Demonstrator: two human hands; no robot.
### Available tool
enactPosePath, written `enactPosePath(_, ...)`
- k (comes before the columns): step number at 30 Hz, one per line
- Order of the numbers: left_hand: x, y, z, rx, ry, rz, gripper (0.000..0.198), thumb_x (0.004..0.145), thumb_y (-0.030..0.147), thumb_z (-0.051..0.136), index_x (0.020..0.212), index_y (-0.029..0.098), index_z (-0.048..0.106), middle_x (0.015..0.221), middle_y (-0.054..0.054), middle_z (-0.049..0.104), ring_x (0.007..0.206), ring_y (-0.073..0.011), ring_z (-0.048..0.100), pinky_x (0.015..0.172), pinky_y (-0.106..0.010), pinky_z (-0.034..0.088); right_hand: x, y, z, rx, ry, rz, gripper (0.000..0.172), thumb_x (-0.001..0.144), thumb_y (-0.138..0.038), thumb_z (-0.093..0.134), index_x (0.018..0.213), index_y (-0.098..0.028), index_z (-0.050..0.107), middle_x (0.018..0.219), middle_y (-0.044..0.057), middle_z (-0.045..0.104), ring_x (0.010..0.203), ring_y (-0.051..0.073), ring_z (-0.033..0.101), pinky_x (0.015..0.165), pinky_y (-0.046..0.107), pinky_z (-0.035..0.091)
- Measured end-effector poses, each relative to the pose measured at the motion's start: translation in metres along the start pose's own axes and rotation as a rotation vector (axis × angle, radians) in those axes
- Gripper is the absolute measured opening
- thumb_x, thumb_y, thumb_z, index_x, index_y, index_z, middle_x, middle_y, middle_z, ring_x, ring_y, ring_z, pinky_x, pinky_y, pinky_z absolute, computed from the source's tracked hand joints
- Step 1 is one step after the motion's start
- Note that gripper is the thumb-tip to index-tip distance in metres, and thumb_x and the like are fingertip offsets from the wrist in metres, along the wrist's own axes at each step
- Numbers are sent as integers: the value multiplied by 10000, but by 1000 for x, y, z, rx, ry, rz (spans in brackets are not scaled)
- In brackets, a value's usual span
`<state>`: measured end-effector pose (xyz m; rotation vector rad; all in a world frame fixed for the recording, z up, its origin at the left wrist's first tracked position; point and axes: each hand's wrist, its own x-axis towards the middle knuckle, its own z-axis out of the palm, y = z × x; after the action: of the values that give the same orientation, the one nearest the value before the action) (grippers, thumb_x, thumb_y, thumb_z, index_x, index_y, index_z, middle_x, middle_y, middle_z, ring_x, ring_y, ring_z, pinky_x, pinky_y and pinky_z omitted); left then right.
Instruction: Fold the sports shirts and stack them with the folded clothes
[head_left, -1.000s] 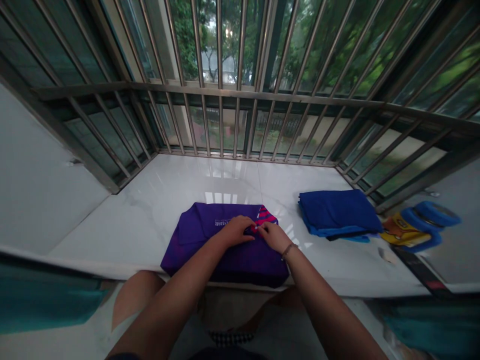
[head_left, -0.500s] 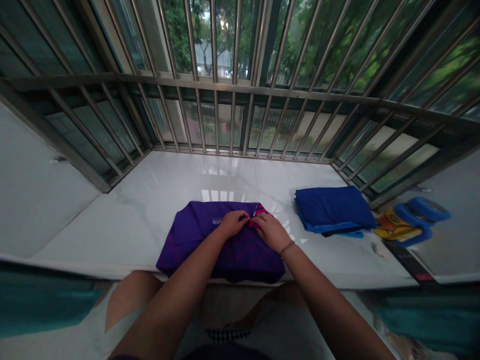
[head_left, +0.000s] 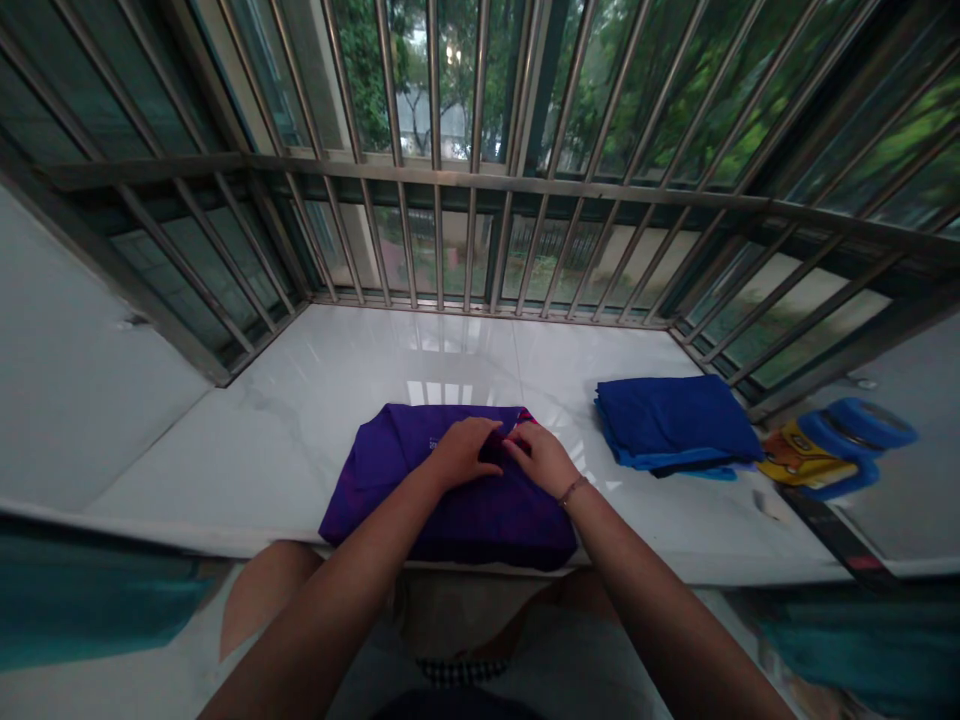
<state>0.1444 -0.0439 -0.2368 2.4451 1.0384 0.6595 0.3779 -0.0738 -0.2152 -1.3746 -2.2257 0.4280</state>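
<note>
So, purple shirt point(head_left: 450, 510) lies folded flat on the white marble worktop point(head_left: 300, 420), lower centre of frame, its near edge at the worktop's front lip. Thin sliver of red stripe point(head_left: 527, 416) shows at its far right corner. Left hand point(head_left: 465, 452) sits palm down on the middle of the shirt, fingers pointing right. Right hand point(head_left: 541, 460) is also palm down, just beside the left, fingers angled up and left, tips nearly meeting the left's. Both lie narrow and flat against the cloth; can't tell if either is pinching a fold. Bracelet point(head_left: 574, 490) on the right wrist. To the right of the shirt, well apart from the hands, sits a folded blue stack point(head_left: 675, 422), dark blue on top, lighter blue edge showing underneath. Further right, near the worktop's end: yellow packet point(head_left: 795, 462) and a blue ring-shaped object point(head_left: 855, 440), both warped by the lens, can't tell what they are. Small white scrap point(head_left: 766, 506) lies on the worktop just below them. Steel window bars point(head_left: 480, 178) fill the top of frame, green trees beyond. Person's bare knee point(head_left: 270, 590) shows at lower left, teal cloth point(head_left: 90, 600) in the corner beside it.
</note>
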Motion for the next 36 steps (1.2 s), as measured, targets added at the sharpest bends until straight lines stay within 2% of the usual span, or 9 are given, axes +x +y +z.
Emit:
enactPosePath(2,-8,5,-4,98,-90,22,463,927,198,801,1377,228,696,1336,-135,769,1278,-334,706,1128,-500,539,-10,-3,-6,11,-142,-111,226,1106,-349,617,994,-214,759,981,65,757,944,214,687,876,328,529)
enactPosePath(5,-29,13,-9,65,-158,73,421,956,102,698,1350,247,717,1275,-101,797,1216,-288,738,1091,-449,563,-30,-6,-16,-31,-264,-149,307,1135,-395,571,991,-218,777,962,70,770,935,220,702,865,331,533)
enactPosePath(12,-85,9,-26,32,13,-4,428,1078,356,641,1498,273,642,1520,-106,707,1427,-286,649,1243,-520,487,-74,2,-17,-194,20,-54,254,1112,-310,580,1255,-216,768,1234,127,762,1154,290,683,1062,460,554)
enactPosePath(16,-111,-10,-25,195,-81,-94,470,1082,372,626,1540,270,632,1669,-107,587,1534,-304,567,1321,-580,391,-93,6,-5,-264,-42,-92,294,1075,-287,636,1342,-246,751,1339,117,743,1192,299,684,1067,486,575)
enactPosePath(20,-134,-30,-31,226,-132,-120,467,1104,399,576,1553,284,627,1698,-88,555,1576,-291,523,1340,-593,362,-96,13,-10,-255,-70,-49,252,1114,-343,581,1220,-260,794,1224,93,777,1105,262,707,1014,438,590)
enactPosePath(23,-133,-43,-46,217,-50,-166,457,1140,429,478,1533,264,640,1669,-99,588,1553,-274,553,1328,-568,392,-81,21,-18,-280,-6,27,323,1141,-361,507,1187,-235,800,1205,107,792,1129,271,711,1046,441,576)
enactPosePath(27,-104,-54,-56,318,70,-260,529,1144,421,416,1585,182,584,1709,-169,524,1605,-324,480,1333,-606,368,-45,20,-8,-365,79,46,491,1135,-380,479,1547,-159,628,1658,173,566,1565,350,478,1282,546,409)
enactPosePath(30,-83,-62,-53,428,80,-318,610,1115,452,465,1625,126,536,1763,-215,421,1676,-383,335,1352,-632,308,-19,12,13,-378,8,34,659,1138,-439,456,1726,-148,395,1820,175,295,1695,346,264,1340,591,306)
enactPosePath(36,-87,-92,-52,487,28,-524,737,1115,550,388,1705,109,415,1787,-227,365,1672,-390,341,1350,-631,285,-13,27,37,-422,-144,275,735,1139,-555,408,1756,-162,337,1815,192,289,1694,383,254,1327,670,259)
